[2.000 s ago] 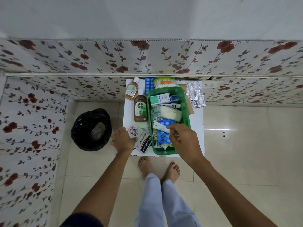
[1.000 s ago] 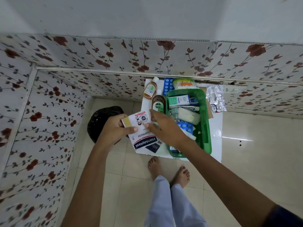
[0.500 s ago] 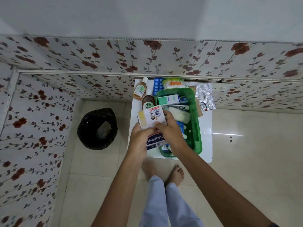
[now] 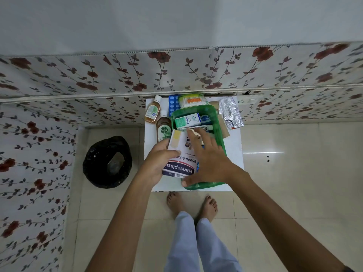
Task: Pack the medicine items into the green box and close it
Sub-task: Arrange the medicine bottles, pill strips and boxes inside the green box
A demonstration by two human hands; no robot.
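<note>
White table (image 4: pixel 234 154) is set against a flowered wall. From the left, a black bin (image 4: pixel 107 161) is seen on the floor. The plaster packet (image 4: pixel 181 157) is gripped by the left hand (image 4: pixel 157 163) over the green box (image 4: pixel 218 132). The right hand (image 4: pixel 210 160) is spread flat on the packet.

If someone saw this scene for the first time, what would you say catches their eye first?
Most likely the white Hansaplast pack, held in the left hand over the near end of the green box, with the right hand spread open beside it. Next, the two brown Dettol bottles standing left of the box on the white table, and the black bin on the floor.
</note>
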